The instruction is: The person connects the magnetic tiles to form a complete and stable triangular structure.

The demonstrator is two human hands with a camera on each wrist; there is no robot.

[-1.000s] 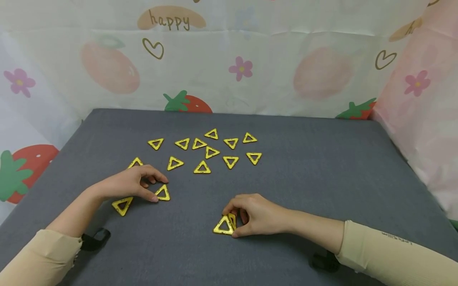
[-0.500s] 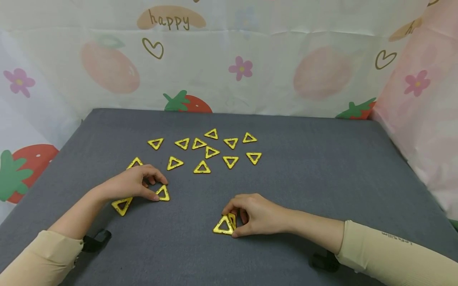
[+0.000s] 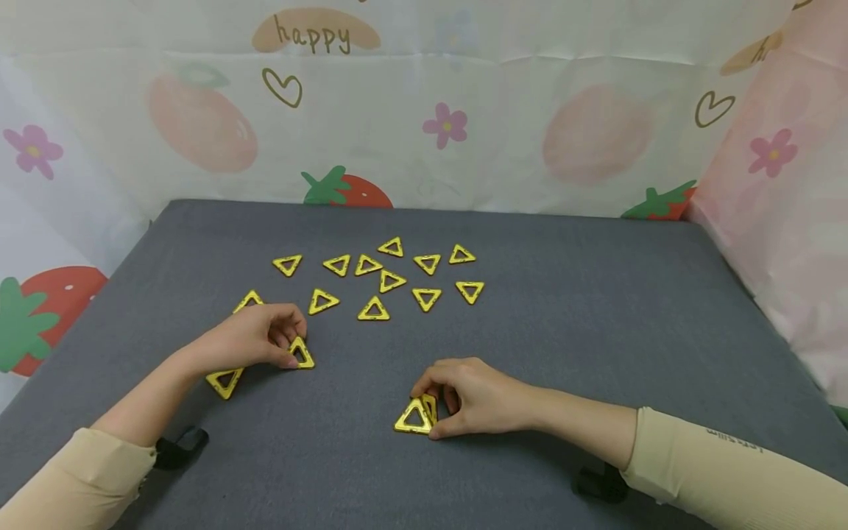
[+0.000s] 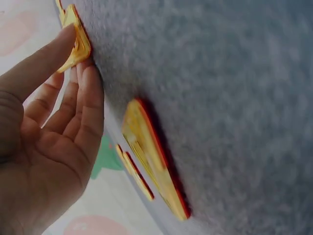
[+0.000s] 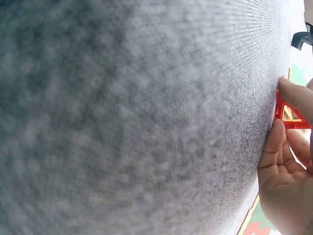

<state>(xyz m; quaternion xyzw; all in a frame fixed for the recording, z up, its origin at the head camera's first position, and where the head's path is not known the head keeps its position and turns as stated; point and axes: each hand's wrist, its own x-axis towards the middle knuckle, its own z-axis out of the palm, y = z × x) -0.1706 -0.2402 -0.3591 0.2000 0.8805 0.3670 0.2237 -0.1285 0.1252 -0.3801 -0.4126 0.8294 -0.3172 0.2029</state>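
My left hand [image 3: 248,338] pinches a yellow triangular magnetic tile [image 3: 308,354] between thumb and fingers, tilted up from the cloth. The left wrist view shows the thumb on the yellow face of that tile [image 4: 70,18]. At the front middle, my right hand [image 3: 477,397] holds a yellow triangle tile [image 3: 431,409] standing at a slant against another triangle tile [image 3: 412,429]. In the right wrist view a red-sided tile [image 5: 294,125] sits between thumb and fingers. Two more triangle tiles, one near [image 3: 218,386] and one far [image 3: 250,297], lie partly hidden by the left hand.
Several yellow triangle tiles [image 3: 375,317] lie scattered flat across the back middle of the grey cloth-covered table [image 3: 596,309]. A printed curtain [image 3: 503,88] stands along the back and both sides. Dark straps hang under both wrists.
My left fingers have closed onto the tile beside them and tipped it up slightly from the cloth. The right hand and its tiles have stayed put.
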